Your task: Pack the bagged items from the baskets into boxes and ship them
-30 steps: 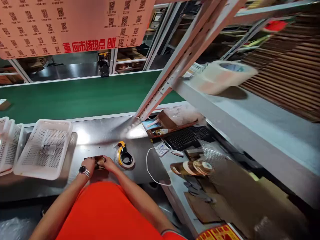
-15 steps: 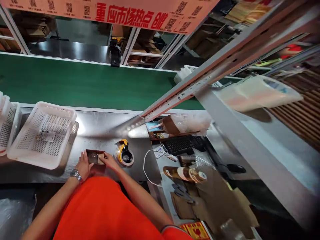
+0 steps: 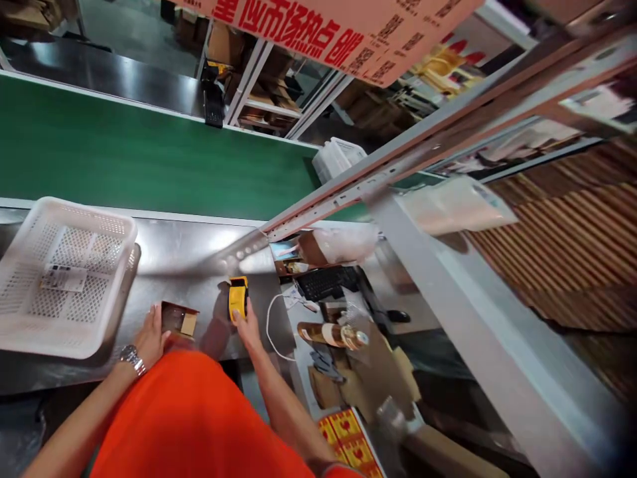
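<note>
A small open cardboard box (image 3: 180, 320) sits on the metal bench near my body, with a tan piece inside at its right. My left hand (image 3: 150, 335), a metal watch on its wrist, grips the box's left side and near corner. To the right, my right hand (image 3: 246, 325) is closed on a yellow and black tape dispenser (image 3: 238, 299), which stands upright above the bench, apart from the box. The fingers behind the dispenser are partly hidden.
A white perforated basket (image 3: 74, 292) with a label stands at left. Beyond the bench runs a green conveyor belt (image 3: 149, 159). At right are a keyboard (image 3: 328, 283), a mouse (image 3: 398, 316), a white cable (image 3: 269, 325), a bottle-like roll (image 3: 333, 334) and flat cardboard. A metal post (image 3: 348, 189) slants across.
My right hand has left the box's right side and taken hold of the tape dispenser, which is now turned upright. My left hand stays at the box. The view has shifted right.
</note>
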Action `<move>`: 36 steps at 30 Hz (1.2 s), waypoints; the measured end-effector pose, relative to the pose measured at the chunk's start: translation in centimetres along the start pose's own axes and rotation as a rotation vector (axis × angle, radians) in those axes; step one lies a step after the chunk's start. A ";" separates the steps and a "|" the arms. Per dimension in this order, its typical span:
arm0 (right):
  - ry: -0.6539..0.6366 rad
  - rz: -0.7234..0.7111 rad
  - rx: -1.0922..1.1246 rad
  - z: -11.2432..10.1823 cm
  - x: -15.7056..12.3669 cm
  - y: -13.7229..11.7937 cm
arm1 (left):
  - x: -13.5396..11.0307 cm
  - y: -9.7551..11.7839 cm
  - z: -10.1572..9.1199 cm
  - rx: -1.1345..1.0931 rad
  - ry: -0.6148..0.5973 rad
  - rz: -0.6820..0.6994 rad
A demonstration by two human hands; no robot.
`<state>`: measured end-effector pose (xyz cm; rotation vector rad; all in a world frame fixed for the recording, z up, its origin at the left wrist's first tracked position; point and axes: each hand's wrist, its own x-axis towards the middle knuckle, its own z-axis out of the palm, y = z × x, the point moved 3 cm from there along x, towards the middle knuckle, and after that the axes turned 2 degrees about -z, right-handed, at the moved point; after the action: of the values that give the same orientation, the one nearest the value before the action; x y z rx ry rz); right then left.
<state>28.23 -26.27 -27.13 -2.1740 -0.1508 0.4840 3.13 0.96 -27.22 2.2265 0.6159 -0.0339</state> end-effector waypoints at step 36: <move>-0.376 -0.218 0.117 11.4 -3.0 -6.6 | 0.8 1.7 -3.5 0.025 -0.145 -0.042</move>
<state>21.44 -14.62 -27.18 -1.9069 -0.5451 0.7510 3.94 2.85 -23.84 2.2120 0.5848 -0.2228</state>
